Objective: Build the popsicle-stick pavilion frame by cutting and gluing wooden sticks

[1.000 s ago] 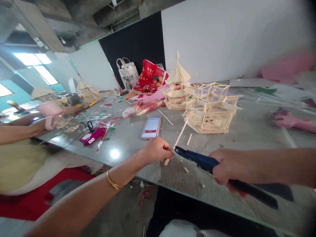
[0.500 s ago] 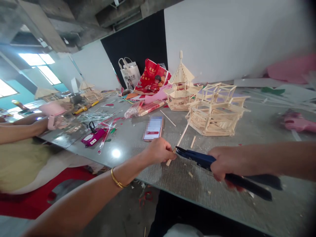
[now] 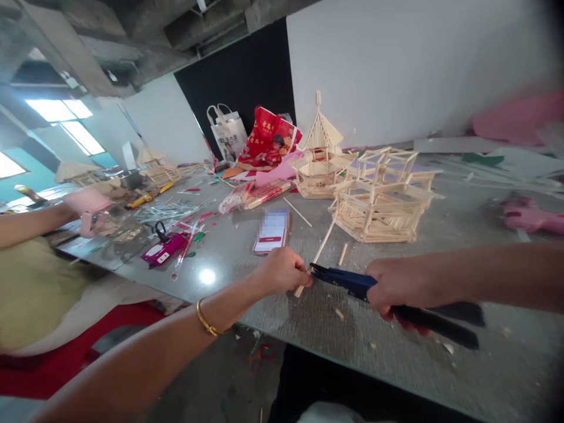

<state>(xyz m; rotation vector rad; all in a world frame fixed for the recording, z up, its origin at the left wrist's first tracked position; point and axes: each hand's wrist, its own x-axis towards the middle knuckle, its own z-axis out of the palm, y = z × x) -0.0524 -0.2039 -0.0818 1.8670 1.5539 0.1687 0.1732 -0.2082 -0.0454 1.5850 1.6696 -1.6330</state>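
Two bare hands meet at one thin wooden stick (image 3: 324, 241) on my feed: the left hand (image 3: 285, 271) pinches it near its lower end, and the right hand (image 3: 396, 286) wraps around a dark blue hand tool (image 3: 348, 282) whose tip is at the stick, just beside the left fingertips. I see the stick slant over the table (image 3: 282, 317) towards an open wooden frame (image 3: 374, 214), with a short loose piece (image 3: 343, 254) just beside it; whether the tool bites, I can't tell.

Red bag (image 3: 269, 141) beside white bag (image 3: 228, 136)
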